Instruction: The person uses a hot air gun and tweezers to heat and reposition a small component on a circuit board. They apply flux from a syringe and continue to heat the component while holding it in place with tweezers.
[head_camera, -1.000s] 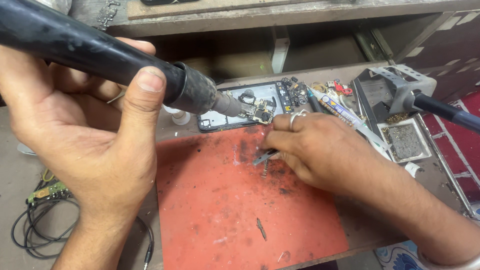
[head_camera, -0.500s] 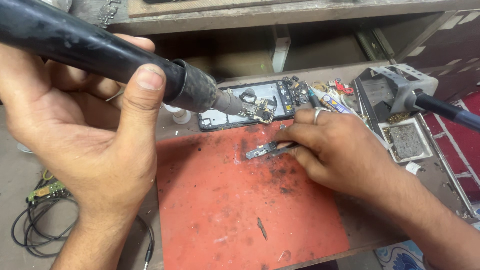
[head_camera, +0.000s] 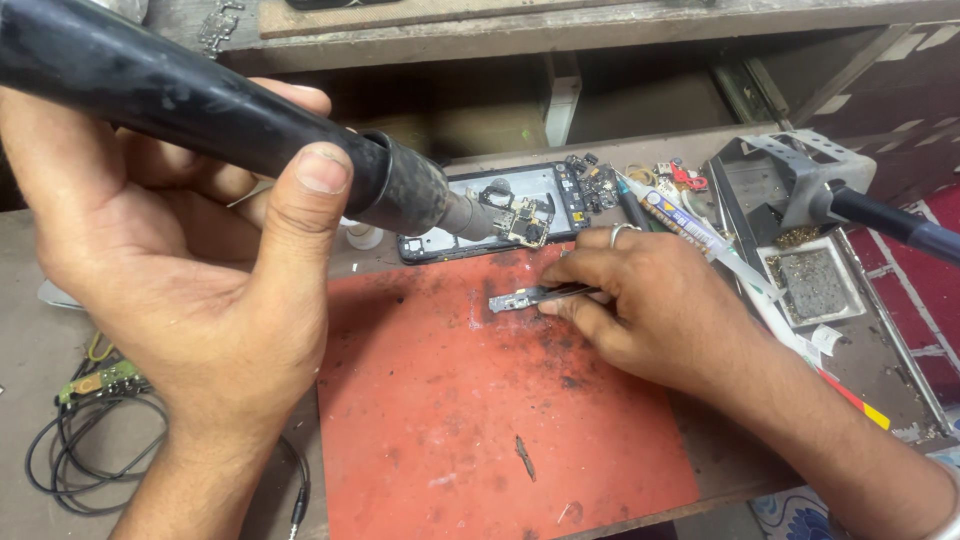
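My left hand (head_camera: 190, 290) grips a black hot-air wand (head_camera: 230, 120), its metal nozzle pointing right toward the opened phone (head_camera: 500, 215) at the back of the red mat (head_camera: 480, 420). My right hand (head_camera: 655, 305), a ring on one finger, pinches metal tweezers (head_camera: 560, 294) that hold a small grey circuit part (head_camera: 508, 301) flat on the mat's upper edge. The nozzle tip hangs a little above and left of that part.
A soldering iron stand (head_camera: 790, 190) with a blue-handled iron (head_camera: 895, 225) and a sponge tray (head_camera: 810, 280) sits at right. A syringe tube (head_camera: 690, 230) lies by the phone. Black cables (head_camera: 80, 450) coil at lower left. A small metal scrap (head_camera: 524, 458) lies on the mat.
My right hand has slid the tweezers and the small part leftward and a little up the mat. The left hand and wand have held nearly still.
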